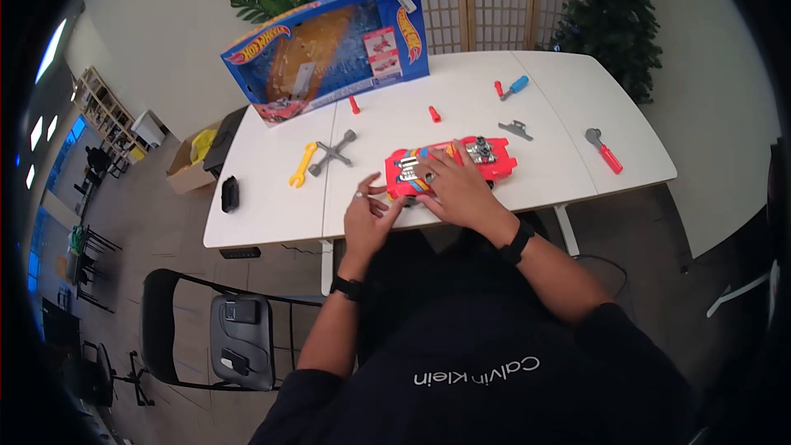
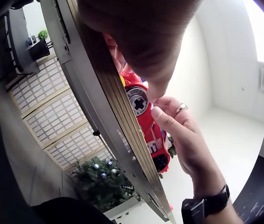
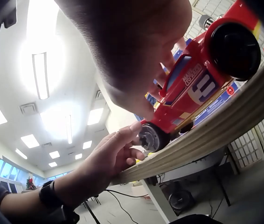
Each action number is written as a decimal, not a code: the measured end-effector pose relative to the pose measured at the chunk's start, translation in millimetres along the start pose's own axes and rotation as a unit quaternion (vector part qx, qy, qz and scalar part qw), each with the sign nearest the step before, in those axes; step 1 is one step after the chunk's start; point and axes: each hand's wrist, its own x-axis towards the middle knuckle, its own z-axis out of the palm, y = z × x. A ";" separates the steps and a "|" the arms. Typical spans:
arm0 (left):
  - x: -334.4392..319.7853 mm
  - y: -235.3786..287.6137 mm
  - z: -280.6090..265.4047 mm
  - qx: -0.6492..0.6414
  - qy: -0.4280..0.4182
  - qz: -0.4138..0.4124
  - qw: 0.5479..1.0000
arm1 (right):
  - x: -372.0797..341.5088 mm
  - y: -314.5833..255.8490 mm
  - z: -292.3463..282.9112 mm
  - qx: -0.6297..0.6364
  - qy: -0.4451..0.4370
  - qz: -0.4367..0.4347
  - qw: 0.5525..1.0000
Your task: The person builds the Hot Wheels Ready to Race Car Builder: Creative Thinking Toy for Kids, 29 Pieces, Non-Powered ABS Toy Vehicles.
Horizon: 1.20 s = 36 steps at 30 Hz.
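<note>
A red toy car [image 1: 499,166] with blue and yellow markings and a silver engine stands near the table's front edge. My right hand [image 1: 461,189] lies over its roof and grips the body, thumb on the near side. My left hand [image 1: 368,218] is at the car's left end, a digit extended to the near wheel [image 3: 153,137] and other fingers loosely bent. In the left wrist view, this wheel [image 2: 137,101] shows a grey hub with a cross-shaped recess. The other near wheel [image 3: 235,50] is black.
On the white table [image 1: 272,206] lie a yellow wrench [image 1: 302,165], a grey cross-shaped wrench [image 1: 333,153], red pieces [image 1: 435,114], a blue-handled screwdriver [image 1: 515,86], a grey part [image 1: 517,129] and a red-handled tool [image 1: 606,152]. Behind stands a blue toy box [image 1: 329,49]; a black object [image 1: 230,194] lies left.
</note>
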 end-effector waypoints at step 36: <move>5.0 -26.8 -4.5 -0.109 0.023 -0.031 0.993 | -5.2 -16.4 -8.7 0.114 0.234 0.112 0.959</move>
